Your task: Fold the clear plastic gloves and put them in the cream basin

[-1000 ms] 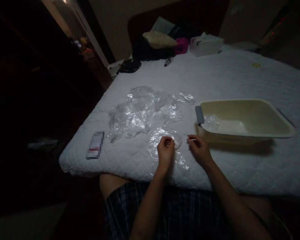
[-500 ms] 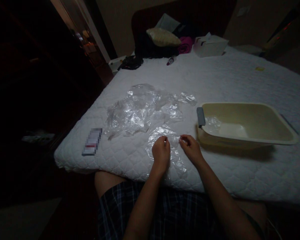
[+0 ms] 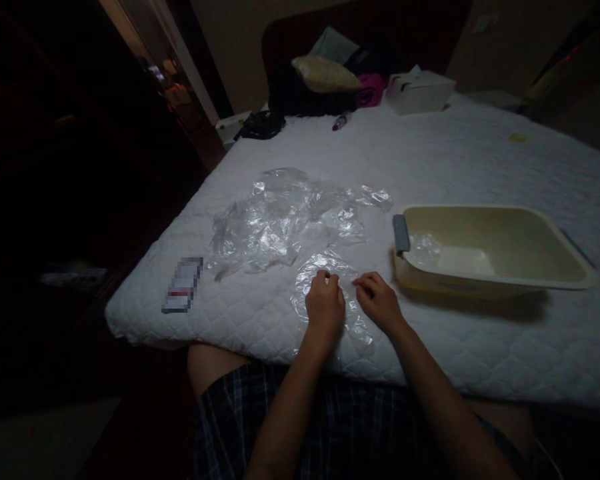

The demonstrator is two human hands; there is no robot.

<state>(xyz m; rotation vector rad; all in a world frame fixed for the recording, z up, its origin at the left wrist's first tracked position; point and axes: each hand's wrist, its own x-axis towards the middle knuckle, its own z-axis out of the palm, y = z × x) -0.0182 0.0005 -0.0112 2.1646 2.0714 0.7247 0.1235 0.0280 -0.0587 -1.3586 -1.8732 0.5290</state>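
Observation:
A clear, crinkled plastic bag (image 3: 305,283) lies on the bed close to my knees. My left hand (image 3: 325,307) is over its middle, fingers curled down and closed on the thin film. Just to the right, my right hand (image 3: 380,303) pinches the bag's edge with thumb and forefinger; a small gap separates the two hands. Part of the film is hidden beneath my hands. Beyond them spreads a loose heap of more clear plastic bags (image 3: 275,227).
To the right stands a cream plastic tub (image 3: 495,283) with grey handles and some clear plastic inside. A phone-like item (image 3: 183,285), blurred out, lies at left. A white box (image 3: 420,93), a pillow (image 3: 325,73) and a small bottle (image 3: 341,121) are at the far end of the white quilted bed (image 3: 460,160).
My right hand has shifted slightly left, toward my left hand. My left hand has turned a little, its knuckles now more on top. The bags and tub stay put.

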